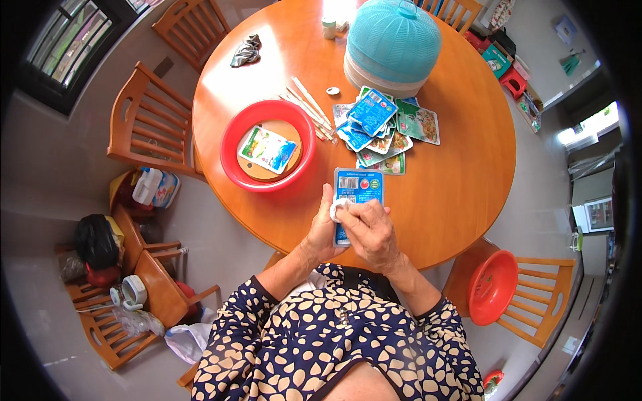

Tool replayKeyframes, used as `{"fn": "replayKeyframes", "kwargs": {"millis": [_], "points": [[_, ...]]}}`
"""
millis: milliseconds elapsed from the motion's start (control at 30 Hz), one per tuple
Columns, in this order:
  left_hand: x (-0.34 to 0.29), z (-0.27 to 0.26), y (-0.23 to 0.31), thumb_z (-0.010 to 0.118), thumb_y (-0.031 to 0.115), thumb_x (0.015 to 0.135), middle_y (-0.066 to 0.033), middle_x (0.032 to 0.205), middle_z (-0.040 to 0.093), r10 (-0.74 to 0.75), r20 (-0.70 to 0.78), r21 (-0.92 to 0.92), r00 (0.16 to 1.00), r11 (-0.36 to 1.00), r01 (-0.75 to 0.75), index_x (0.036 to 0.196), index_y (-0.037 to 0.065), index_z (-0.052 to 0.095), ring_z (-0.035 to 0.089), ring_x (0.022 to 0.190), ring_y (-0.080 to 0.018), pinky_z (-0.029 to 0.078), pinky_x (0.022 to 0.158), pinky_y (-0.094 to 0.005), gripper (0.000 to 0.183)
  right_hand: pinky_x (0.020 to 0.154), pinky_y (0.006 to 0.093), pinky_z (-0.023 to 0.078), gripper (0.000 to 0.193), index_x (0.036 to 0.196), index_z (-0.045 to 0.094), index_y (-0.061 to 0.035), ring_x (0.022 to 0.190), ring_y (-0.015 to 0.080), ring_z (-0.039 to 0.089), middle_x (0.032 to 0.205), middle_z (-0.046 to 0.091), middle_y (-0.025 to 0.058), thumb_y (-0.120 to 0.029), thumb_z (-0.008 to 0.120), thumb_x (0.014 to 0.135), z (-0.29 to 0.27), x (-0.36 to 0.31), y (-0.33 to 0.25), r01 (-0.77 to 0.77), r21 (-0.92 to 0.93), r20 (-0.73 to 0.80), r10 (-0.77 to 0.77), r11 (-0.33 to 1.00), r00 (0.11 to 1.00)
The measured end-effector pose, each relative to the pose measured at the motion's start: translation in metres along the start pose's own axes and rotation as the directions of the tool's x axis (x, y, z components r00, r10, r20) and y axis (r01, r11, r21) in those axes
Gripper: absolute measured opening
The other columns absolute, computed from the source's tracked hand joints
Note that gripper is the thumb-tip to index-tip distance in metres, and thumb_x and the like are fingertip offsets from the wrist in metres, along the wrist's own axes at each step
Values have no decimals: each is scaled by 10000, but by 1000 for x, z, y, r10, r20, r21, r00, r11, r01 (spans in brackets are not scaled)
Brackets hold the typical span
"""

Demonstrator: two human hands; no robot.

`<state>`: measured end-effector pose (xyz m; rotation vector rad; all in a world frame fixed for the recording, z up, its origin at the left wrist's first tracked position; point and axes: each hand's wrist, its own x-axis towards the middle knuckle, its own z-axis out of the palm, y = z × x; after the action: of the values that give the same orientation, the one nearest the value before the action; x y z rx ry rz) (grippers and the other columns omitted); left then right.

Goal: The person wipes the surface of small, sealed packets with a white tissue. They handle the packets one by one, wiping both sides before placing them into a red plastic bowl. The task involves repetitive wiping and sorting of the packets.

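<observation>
Close to my body, over the table's near edge, my left hand (323,230) is closed on a flat blue packet (360,182) with a barcode on its upward face. The fingers of my right hand (372,234) are bunched around a small white wad (338,210), perhaps tissue or cloth, pressed against the packet's face. Just beyond lies a loose pile of similar blue and green packets (372,112). To the left stands a red basin (229,148) with a round brown board (252,170) inside; one white, green and blue packet (267,150) rests on that board.
A turquoise domed cover (394,43) occupies the far right of the round wooden table (461,194). Pale sticks (309,100), a small white cap (333,91) and a crumpled dark bag (247,51) lie farther left. Wooden chairs surround the table; one at right bears another red basin (493,287).
</observation>
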<state>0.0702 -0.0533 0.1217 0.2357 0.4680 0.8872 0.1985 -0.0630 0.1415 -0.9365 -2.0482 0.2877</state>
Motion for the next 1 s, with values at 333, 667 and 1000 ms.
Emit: {"fn": "replayKeyframes", "kwargs": {"millis": [333,667,1000], "points": [[5,-18,-1,253,698,964,-55,1340,547,-19,-39,2,999,1000,19,1458,209,385,581,1200,-221,489,1015,-413,708,725,382,444,319,1067,684,-54,842,241,573,900,569,53,-3,714,753,22,35,23,-140,-227,-218,90,964,972],[7,-14,5,221,720,953,-76,1231,597,47,-98,-28,994,998,-50,1336,128,498,602,1122,-207,507,972,-359,757,731,373,453,329,1067,682,-41,830,242,563,904,564,55,23,704,745,18,13,-1,-129,-153,-69,119,980,990],[5,-8,8,202,789,895,-228,1338,543,65,71,-72,995,996,-60,1467,67,361,546,1243,-364,498,994,-506,935,692,343,445,283,984,719,-57,818,209,590,910,612,29,25,756,715,-3,-20,-15,-67,9,13,66,998,998]]}}
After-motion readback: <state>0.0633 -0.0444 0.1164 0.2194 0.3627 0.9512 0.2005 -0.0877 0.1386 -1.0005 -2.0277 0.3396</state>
